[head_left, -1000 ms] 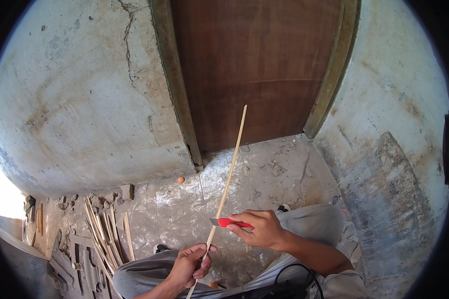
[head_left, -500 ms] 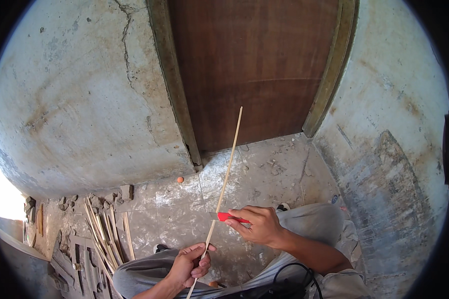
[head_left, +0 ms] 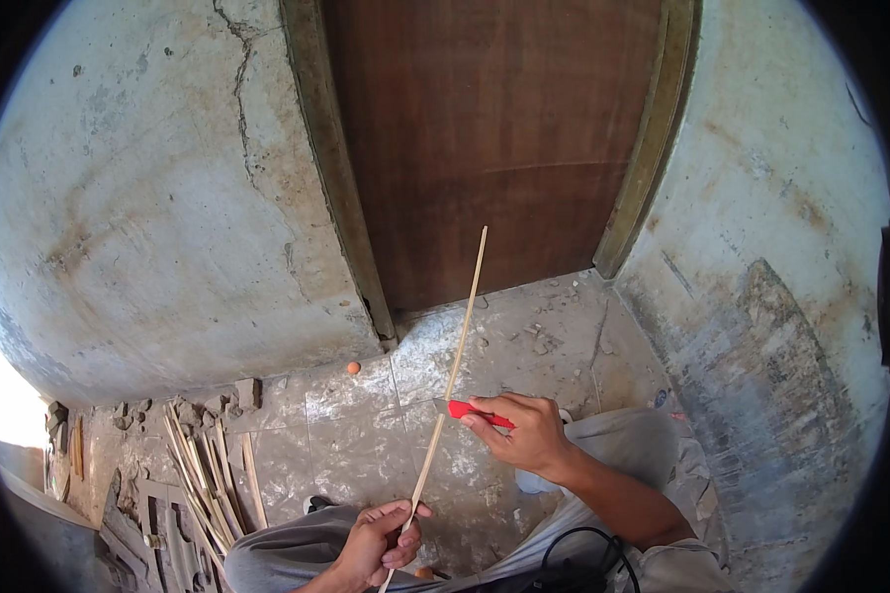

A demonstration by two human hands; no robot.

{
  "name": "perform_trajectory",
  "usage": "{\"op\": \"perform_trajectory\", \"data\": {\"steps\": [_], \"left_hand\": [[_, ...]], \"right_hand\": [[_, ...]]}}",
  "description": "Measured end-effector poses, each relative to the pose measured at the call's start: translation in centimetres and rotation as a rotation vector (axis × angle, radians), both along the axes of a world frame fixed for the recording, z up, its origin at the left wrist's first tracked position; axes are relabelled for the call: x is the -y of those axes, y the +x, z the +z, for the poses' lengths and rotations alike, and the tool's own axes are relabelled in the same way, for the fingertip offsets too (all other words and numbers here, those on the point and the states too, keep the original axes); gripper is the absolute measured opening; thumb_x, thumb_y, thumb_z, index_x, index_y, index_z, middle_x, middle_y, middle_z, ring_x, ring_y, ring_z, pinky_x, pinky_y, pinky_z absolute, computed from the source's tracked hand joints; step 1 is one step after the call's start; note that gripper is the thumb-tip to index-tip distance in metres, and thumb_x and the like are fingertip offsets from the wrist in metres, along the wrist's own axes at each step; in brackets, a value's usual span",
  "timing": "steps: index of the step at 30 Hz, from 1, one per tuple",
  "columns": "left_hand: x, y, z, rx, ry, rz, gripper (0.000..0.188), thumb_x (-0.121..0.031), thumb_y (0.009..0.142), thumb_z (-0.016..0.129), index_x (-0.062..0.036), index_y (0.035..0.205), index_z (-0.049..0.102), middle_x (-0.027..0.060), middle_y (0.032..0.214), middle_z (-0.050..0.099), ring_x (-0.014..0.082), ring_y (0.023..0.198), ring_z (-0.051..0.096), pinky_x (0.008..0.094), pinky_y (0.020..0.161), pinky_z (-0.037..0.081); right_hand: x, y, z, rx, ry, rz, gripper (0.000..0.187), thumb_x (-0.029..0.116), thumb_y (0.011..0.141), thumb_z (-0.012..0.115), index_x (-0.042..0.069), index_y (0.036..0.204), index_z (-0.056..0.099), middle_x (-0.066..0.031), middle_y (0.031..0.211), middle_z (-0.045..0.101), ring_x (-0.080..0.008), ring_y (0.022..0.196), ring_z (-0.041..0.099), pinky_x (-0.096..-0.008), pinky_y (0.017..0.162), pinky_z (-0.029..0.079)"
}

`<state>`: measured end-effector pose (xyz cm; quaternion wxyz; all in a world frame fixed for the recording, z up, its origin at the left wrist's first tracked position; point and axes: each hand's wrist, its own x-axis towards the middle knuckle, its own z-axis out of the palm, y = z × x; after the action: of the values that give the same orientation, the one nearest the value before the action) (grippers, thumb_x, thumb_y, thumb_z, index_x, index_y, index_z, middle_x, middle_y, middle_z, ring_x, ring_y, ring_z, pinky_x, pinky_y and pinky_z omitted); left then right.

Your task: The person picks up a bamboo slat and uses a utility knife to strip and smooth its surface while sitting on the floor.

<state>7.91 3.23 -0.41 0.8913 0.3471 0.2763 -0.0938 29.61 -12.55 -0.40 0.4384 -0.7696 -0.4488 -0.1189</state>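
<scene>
A long, thin pale wooden strip (head_left: 467, 318) slants up and away from my lap toward the door. My left hand (head_left: 384, 539) is closed around its lower part, thumb and fingers pinching it. In my right hand (head_left: 524, 433) is a red-handled utility knife (head_left: 478, 412), gripped between thumb and fingers. The short blade points left and lies at the strip, well above my left hand; whether it cuts into the wood I cannot tell.
A bundle of similar strips (head_left: 206, 474) leans beside my left knee, near broken grey slabs (head_left: 158, 524). Rubble (head_left: 193, 410) lines the left wall. A small orange ball (head_left: 353, 368) rests on the dusty tiled floor, before a brown door (head_left: 494, 138).
My right hand has moved up and slightly right along the strip with the knife. The strip's far end now appears a little lower and to the right.
</scene>
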Motion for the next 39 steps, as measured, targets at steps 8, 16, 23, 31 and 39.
{"op": "perform_trajectory", "data": {"steps": [8,16,23,31,39], "left_hand": [[-0.1,-0.5,0.5,-0.06,-0.014,-0.085,0.028,-0.015,0.104,0.04,0.0064,0.107,0.057,0.0048,0.062,0.043,0.0077,0.04,0.031,0.0234,0.036,0.024],[0.3,-0.5,0.9,-0.045,0.045,-0.084,0.027,-0.018,0.104,0.04,0.001,0.106,0.059,0.0,0.061,0.046,0.0062,0.038,0.035,0.0199,0.032,0.028],[0.4,-0.6,1.1,-0.052,0.076,-0.101,0.026,-0.018,0.104,0.041,0.0011,0.105,0.059,-0.0004,0.061,0.045,0.0062,0.038,0.035,0.0198,0.032,0.028],[0.3,-0.8,0.8,-0.051,0.066,-0.092,0.025,-0.017,0.103,0.042,0.0005,0.104,0.06,-0.0007,0.06,0.045,0.006,0.038,0.035,0.0195,0.032,0.027],[0.2,-0.9,1.0,-0.067,0.071,-0.107,0.025,-0.017,0.103,0.042,0.0004,0.103,0.06,-0.0003,0.06,0.046,0.0061,0.038,0.035,0.0198,0.032,0.028]], "right_hand": [[0.9,2.9,0.4,0.014,0.066,-0.153,0.023,0.023,0.084,0.075,0.004,0.096,0.073,-0.0145,0.081,0.072,-0.0288,0.069,0.071,-0.0341,0.059,0.055],[1.2,3.8,0.5,-0.058,0.059,-0.205,0.022,0.024,0.084,0.075,0.004,0.094,0.073,-0.0156,0.083,0.072,-0.0296,0.069,0.071,-0.0347,0.061,0.055],[1.4,4.7,0.3,-0.055,0.052,-0.244,0.023,0.027,0.085,0.074,0.005,0.094,0.073,-0.0151,0.081,0.072,-0.0296,0.068,0.07,-0.0352,0.06,0.055],[1.3,5.0,0.4,-0.03,0.052,-0.268,0.023,0.022,0.084,0.076,0.002,0.094,0.073,-0.0158,0.083,0.072,-0.0264,0.069,0.071,-0.0327,0.062,0.055],[1.2,6.0,0.3,0.001,0.068,-0.318,0.022,0.022,0.085,0.075,0.002,0.094,0.073,-0.016,0.084,0.072,-0.0287,0.071,0.071,-0.0332,0.062,0.055]]}}
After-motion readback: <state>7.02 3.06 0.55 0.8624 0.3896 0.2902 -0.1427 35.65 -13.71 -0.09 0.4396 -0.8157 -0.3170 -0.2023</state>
